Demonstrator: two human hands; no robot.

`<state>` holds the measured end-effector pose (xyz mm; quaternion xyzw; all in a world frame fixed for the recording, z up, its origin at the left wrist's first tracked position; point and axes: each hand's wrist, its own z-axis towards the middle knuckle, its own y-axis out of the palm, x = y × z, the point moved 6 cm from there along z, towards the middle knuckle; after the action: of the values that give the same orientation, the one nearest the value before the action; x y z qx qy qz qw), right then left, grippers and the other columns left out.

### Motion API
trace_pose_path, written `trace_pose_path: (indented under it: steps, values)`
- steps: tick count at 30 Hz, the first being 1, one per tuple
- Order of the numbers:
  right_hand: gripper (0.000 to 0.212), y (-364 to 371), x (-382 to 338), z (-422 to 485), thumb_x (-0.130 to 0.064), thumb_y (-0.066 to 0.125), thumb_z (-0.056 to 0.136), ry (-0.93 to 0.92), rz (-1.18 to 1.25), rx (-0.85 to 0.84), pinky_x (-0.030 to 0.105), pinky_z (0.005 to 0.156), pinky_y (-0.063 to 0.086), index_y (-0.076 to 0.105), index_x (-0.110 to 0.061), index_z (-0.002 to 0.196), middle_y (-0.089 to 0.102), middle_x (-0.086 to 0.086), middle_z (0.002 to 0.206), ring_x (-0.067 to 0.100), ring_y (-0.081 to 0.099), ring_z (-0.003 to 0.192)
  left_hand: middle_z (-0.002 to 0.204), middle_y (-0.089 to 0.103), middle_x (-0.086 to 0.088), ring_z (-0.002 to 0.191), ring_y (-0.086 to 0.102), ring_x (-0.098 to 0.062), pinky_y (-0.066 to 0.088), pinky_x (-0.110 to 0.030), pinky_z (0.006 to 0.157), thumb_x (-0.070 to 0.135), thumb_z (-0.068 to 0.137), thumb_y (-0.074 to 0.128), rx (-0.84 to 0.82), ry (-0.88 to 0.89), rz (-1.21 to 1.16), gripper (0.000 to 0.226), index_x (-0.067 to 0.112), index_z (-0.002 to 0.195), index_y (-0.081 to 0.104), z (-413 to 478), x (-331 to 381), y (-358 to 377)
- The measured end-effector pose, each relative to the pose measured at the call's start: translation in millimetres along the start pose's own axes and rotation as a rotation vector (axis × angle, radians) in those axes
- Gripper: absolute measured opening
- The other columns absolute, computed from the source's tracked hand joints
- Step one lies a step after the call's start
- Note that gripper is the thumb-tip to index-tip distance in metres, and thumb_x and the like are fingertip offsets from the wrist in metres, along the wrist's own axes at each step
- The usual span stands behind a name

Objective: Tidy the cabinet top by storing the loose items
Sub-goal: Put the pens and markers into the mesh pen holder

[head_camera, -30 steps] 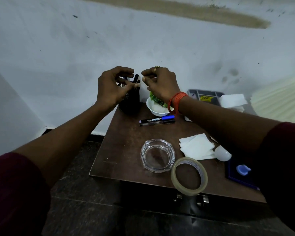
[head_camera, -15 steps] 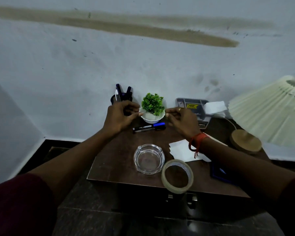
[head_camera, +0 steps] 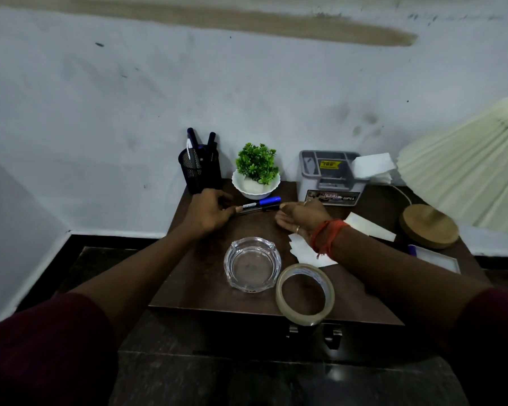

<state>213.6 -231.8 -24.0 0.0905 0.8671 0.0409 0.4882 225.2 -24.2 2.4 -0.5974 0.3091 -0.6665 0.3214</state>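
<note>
Partly done: several pens already stand in the mesh holder (head_camera: 199, 168) at the cabinet top's (head_camera: 206, 276) rear left corner. Left hand (head_camera: 208, 213) fingertips touch the blue-capped marker (head_camera: 260, 202) near the rear edge; right hand (head_camera: 301, 216) loosely open at its cap. Tape roll (head_camera: 305, 294) and papers (head_camera: 304, 250) remain.

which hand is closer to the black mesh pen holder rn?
Left. The left hand lies just in front of the pen holder, nearly under it. The right hand is further right, past the potted plant.
</note>
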Motion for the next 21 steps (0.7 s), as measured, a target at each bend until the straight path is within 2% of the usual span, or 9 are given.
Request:
trace_pose_path:
  steps: [2, 3, 5, 7, 11, 14, 17, 18, 21]
  values:
    - [0.012, 4, 6, 3, 0.002, 0.053, 0.092, 0.033, 0.055, 0.007, 0.030, 0.074, 0.057, 0.055, 0.008, 0.102, 0.059, 0.027, 0.115, 0.029, 0.062, 0.103, 0.116, 0.071, -0.003, 0.104, 0.067, -0.015, 0.051, -0.024, 0.090, 0.037, 0.081, 0.074, -0.015, 0.021, 0.010, 0.045, 0.013, 0.118, 0.069, 4, 2, 7]
    - [0.004, 5, 8, 5, 0.003, 0.052, 0.092, 0.043, 0.072, 0.009, 0.031, 0.075, 0.056, 0.055, 0.007, 0.094, 0.060, 0.026, 0.112, 0.029, 0.062, 0.099, 0.116, 0.071, -0.002, 0.105, 0.067, -0.015, 0.052, -0.027, 0.093, 0.037, 0.080, 0.074, -0.023, 0.039, 0.019, 0.044, 0.014, 0.118, 0.070, 5, 4, 10]
    - [0.012, 8, 11, 9, 0.005, 0.052, 0.092, 0.069, 0.087, 0.017, 0.034, 0.077, 0.055, 0.051, 0.002, 0.080, 0.061, 0.020, 0.096, 0.024, 0.064, 0.083, 0.114, 0.072, 0.000, 0.105, 0.068, -0.015, 0.053, -0.033, 0.094, 0.036, 0.079, 0.075, -0.036, 0.063, 0.024, 0.041, 0.018, 0.116, 0.070, 5, 8, 15]
    - [0.014, 7, 12, 14, 0.006, 0.052, 0.091, 0.072, 0.098, 0.035, 0.034, 0.077, 0.054, 0.050, 0.001, 0.079, 0.059, 0.016, 0.082, 0.019, 0.060, 0.070, 0.111, 0.073, 0.000, 0.104, 0.068, -0.015, 0.054, -0.034, 0.093, 0.032, 0.078, 0.076, -0.043, 0.067, 0.016, 0.039, 0.019, 0.114, 0.071, 4, 12, 19]
    - [0.016, 8, 13, 15, 0.006, 0.051, 0.092, 0.071, 0.105, 0.038, 0.034, 0.081, 0.050, 0.050, 0.001, 0.077, 0.057, 0.015, 0.076, 0.018, 0.058, 0.068, 0.104, 0.075, 0.001, 0.097, 0.069, -0.012, 0.055, -0.033, 0.089, 0.032, 0.075, 0.079, -0.086, 0.029, 0.031, 0.036, 0.022, 0.109, 0.074, 3, 14, 29]
    - [0.015, 11, 13, 12, 0.005, 0.050, 0.092, 0.078, 0.100, 0.010, 0.033, 0.076, 0.053, 0.051, 0.001, 0.078, 0.062, 0.020, 0.089, 0.021, 0.063, 0.076, 0.088, 0.073, 0.010, 0.088, 0.069, -0.008, 0.056, -0.033, 0.086, 0.041, 0.069, 0.082, -0.129, -0.024, 0.042, 0.039, 0.027, 0.104, 0.074, 2, 14, 33]
    - [0.015, 17, 14, 10, 0.006, 0.049, 0.092, 0.090, 0.072, -0.003, 0.035, 0.083, 0.050, 0.050, 0.002, 0.077, 0.059, 0.029, 0.121, 0.032, 0.061, 0.114, 0.077, 0.067, 0.016, 0.081, 0.068, -0.007, 0.056, -0.033, 0.085, 0.042, 0.063, 0.085, -0.172, -0.074, 0.026, 0.039, 0.029, 0.099, 0.074, 3, 15, 36]
    - [0.015, 18, 14, 9, 0.006, 0.049, 0.092, 0.098, 0.063, -0.006, 0.035, 0.085, 0.049, 0.050, 0.003, 0.078, 0.057, 0.030, 0.125, 0.032, 0.058, 0.119, 0.077, 0.067, 0.016, 0.081, 0.068, -0.007, 0.057, -0.034, 0.085, 0.041, 0.062, 0.086, -0.183, -0.080, 0.026, 0.037, 0.029, 0.095, 0.075, 4, 15, 37]
    - [0.009, 21, 15, 3, 0.006, 0.046, 0.093, 0.120, 0.039, -0.042, 0.038, 0.094, 0.049, 0.054, 0.008, 0.089, 0.062, 0.026, 0.101, 0.028, 0.061, 0.103, 0.074, 0.070, 0.015, 0.080, 0.069, -0.006, 0.057, -0.034, 0.085, 0.033, 0.061, 0.087, -0.203, -0.077, 0.024, 0.027, 0.030, 0.086, 0.076, 4, 18, 38]
